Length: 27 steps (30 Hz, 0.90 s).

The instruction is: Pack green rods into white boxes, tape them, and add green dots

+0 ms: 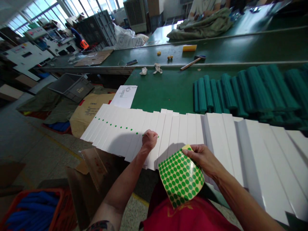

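My left hand (149, 140) is closed, its curled fingers over the row of overlapping flat white boxes (179, 130). Right at its fingertips a green round sticker (158, 137) shows; whether it is pinched or lies on the box I cannot tell. To the left, a line of small green dots (121, 127) runs across the white boxes, one per box. Between thumb and fingers my right hand (201, 157) grips the top corner of a yellow-backed sheet of green round stickers (179, 176). The sheet hangs bent in front of my red clothing.
Bundled green ribbed rolls (250, 89) lie behind the boxes at right. A printed paper (124, 96) sits at the boxes' far left. Farther back are a hammer (192, 63) and crumpled white scraps (157, 68). Crates with blue items (33, 208) stand on the floor. A person (204, 8) sits opposite.
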### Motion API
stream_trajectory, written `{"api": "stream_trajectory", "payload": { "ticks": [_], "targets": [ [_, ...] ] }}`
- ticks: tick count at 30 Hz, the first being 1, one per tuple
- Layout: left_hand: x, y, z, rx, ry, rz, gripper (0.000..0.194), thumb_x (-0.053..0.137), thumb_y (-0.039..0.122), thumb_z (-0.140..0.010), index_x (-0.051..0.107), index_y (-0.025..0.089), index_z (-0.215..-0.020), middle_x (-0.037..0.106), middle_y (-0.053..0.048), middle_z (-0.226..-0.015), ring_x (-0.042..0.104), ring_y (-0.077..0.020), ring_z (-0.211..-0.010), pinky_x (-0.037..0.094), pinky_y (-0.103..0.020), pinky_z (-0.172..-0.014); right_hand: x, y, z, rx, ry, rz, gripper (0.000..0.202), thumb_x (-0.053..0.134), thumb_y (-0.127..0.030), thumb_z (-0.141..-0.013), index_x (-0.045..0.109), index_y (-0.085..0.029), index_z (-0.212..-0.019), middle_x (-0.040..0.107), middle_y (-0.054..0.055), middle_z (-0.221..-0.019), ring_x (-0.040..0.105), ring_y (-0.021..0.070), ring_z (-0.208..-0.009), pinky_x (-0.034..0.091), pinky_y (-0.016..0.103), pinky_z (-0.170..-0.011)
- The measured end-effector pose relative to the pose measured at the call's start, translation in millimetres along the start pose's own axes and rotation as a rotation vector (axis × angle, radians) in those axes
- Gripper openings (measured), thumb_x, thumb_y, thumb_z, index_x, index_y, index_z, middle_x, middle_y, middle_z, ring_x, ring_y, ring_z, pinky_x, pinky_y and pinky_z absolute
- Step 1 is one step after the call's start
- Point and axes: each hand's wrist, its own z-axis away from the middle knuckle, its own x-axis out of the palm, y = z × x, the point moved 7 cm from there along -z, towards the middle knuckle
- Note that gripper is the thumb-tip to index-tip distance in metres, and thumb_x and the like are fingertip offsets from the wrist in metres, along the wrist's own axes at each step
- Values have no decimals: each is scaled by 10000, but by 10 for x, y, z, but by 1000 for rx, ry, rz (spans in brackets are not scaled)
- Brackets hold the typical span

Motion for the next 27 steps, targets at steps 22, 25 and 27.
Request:
{"api": "stream_trajectory", "payload": {
  "ticks": [22, 25, 27],
  "targets": [
    [-99, 985, 610, 335, -461, 598, 134, 646, 173, -783, 757, 159, -858, 646, -27, -820, 575, -102, -681, 449, -225, -644, -11, -170, 29, -59, -25, 71, 375, 769, -484, -686, 645, -131, -702, 548, -23, -542, 405, 52, -439, 265, 187, -422],
    [-102, 980, 599, 306, -421, 589, 93, 676, 182, -765, 742, 145, -820, 633, -16, -779, 549, -93, -642, 434, -220, -617, -20, -149, 21, -53, -20, 67, 382, 761, -492, -690, 641, -130, -710, 565, -10, -560, 425, 62, -452, 264, 189, -423],
    [-130, 997, 600, 318, -376, 566, 62, 690, 178, -757, 731, 143, -789, 624, -11, -761, 548, -95, -648, 433, -224, -626, -25, -139, 17, -52, -11, 68, 380, 758, -490, -691, 640, -130, -710, 569, -9, -559, 425, 63, -451, 270, 191, -427]
  ]
}}
